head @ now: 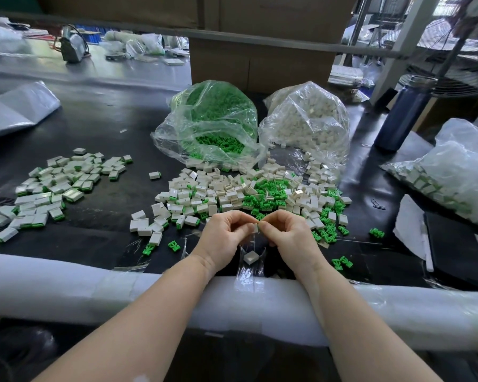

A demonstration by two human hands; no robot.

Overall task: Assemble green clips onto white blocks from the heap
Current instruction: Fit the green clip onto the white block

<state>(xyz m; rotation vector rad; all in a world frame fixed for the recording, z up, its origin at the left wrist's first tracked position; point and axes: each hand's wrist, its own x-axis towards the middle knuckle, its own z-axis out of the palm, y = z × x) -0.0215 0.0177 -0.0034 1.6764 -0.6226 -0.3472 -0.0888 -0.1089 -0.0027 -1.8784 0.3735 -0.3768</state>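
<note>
My left hand and my right hand meet just in front of the heap. Between their fingertips is a small white block; the left pinches it, and the right's curled fingertips press against its right side. What the right fingers pinch is hidden. The heap of loose white blocks mixed with green clips lies just beyond. A single white block lies under my hands on clear film. Finished blocks with green clips are spread at the left.
Beyond the heap stand an open bag of green clips and a bag of white blocks. A blue bottle is at right, a bag of finished parts beside it. A white foam roll pads the table's near edge.
</note>
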